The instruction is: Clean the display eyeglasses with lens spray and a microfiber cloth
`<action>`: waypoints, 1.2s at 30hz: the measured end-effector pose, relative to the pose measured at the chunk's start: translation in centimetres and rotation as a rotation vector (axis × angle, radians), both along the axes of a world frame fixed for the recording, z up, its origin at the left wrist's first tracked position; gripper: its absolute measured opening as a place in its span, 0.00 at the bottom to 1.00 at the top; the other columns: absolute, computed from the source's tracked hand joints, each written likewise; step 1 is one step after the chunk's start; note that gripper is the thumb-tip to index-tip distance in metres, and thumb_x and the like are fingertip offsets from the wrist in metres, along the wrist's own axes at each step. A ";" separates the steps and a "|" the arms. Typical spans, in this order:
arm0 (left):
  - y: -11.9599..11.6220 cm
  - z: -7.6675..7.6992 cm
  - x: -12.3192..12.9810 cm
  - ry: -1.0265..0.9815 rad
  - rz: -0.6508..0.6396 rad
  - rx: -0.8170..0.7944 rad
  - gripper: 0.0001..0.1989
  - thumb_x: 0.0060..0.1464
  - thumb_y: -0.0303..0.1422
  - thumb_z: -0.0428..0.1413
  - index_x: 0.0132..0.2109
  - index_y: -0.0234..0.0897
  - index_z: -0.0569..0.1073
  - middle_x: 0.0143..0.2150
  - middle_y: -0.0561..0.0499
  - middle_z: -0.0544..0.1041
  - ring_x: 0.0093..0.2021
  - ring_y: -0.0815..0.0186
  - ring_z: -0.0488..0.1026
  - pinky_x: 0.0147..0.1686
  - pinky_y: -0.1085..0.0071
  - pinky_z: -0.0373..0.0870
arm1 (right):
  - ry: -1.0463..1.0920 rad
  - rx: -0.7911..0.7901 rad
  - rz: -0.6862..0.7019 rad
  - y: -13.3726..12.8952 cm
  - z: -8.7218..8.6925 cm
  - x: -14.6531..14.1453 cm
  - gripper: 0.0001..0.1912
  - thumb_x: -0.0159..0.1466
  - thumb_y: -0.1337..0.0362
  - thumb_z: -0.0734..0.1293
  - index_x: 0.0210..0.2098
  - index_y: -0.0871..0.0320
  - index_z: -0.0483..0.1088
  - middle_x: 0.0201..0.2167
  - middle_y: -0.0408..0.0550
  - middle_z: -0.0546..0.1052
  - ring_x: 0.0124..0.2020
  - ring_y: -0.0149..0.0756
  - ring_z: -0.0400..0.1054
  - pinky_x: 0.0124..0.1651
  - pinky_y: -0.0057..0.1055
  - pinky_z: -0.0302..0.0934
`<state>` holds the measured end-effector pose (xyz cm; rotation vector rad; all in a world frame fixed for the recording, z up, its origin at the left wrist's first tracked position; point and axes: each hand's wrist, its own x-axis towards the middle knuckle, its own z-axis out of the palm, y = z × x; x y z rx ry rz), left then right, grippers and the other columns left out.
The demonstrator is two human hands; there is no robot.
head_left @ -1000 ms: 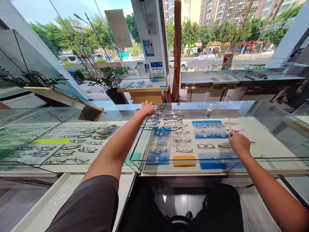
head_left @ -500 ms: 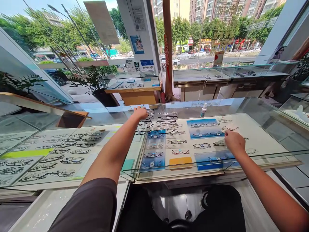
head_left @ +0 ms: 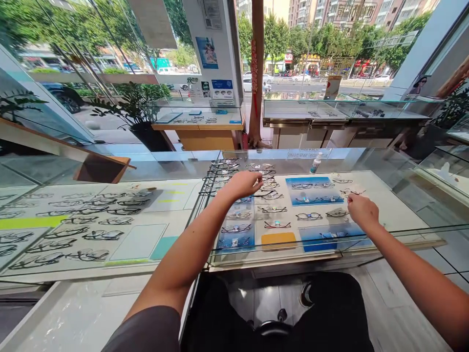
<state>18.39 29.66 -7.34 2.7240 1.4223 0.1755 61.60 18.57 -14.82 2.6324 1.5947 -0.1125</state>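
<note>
The left hand (head_left: 245, 185) is hovering over the glass display case (head_left: 406, 215), near the dark-framed eyeglasses (head_left: 224, 171) that are lying in a crowded column at its left end. Its fingers are bending downward, and whether they are grasping anything cannot be told. The right hand (head_left: 362, 210) is keeping its fingers drawn together beside a thin-framed pair of eyeglasses (head_left: 355, 191); that pair is perhaps touching the fingertips, though it is too small to tell whether they are gripping it. A white spray bottle (head_left: 315, 164) is standing upright toward the far edge, beyond an upper blue display card (head_left: 311, 192) that is carrying two rows of spectacles. Nearer the front, a yellow rectangular case (head_left: 277, 240) (the warmest colour in this display) is lying beside a lower blue display card (head_left: 310, 246), below a red-framed pair of eyeglasses (head_left: 277, 225)
</note>
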 end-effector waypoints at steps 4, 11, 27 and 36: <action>0.5 -0.3 -0.2 0.044 -0.018 -0.040 0.15 0.62 0.44 0.61 0.49 0.43 0.85 0.44 0.44 0.86 0.46 0.52 0.81 0.43 0.66 0.69 | 0.127 -0.262 0.111 2.2 5.8 0.4 0.10 0.58 0.74 0.66 0.32 0.58 0.79 0.34 0.57 0.82 0.33 0.42 0.73 0.36 0.35 0.56; 1.0 -0.8 0.2 -0.023 -0.048 -0.086 0.09 0.57 0.37 0.62 0.41 0.43 0.86 0.38 0.45 0.85 0.43 0.53 0.81 0.41 0.66 0.69 | 1.118 0.199 0.561 6.3 16.3 -6.7 0.09 0.62 0.56 0.72 0.32 0.55 0.72 0.28 0.45 0.73 0.26 0.32 0.62 0.30 0.30 0.57; 2.4 -1.2 0.0 -1.450 0.003 -0.389 0.19 0.54 0.50 0.68 0.36 0.38 0.76 0.38 0.51 0.77 0.40 0.65 0.73 0.46 0.66 0.73 | 1.246 0.854 0.618 11.1 5.0 -21.5 0.16 0.66 0.49 0.68 0.33 0.55 0.75 0.25 0.40 0.67 0.27 0.33 0.56 0.32 0.33 0.51; 1.0 -1.5 1.4 -1.568 0.049 -0.571 0.24 0.47 0.52 0.74 0.36 0.37 0.78 0.38 0.51 0.78 0.39 0.66 0.73 0.46 0.67 0.75 | 1.392 0.675 0.705 9.1 5.5 -23.7 0.16 0.65 0.48 0.75 0.39 0.55 0.77 0.22 0.36 0.63 0.25 0.31 0.53 0.32 0.32 0.50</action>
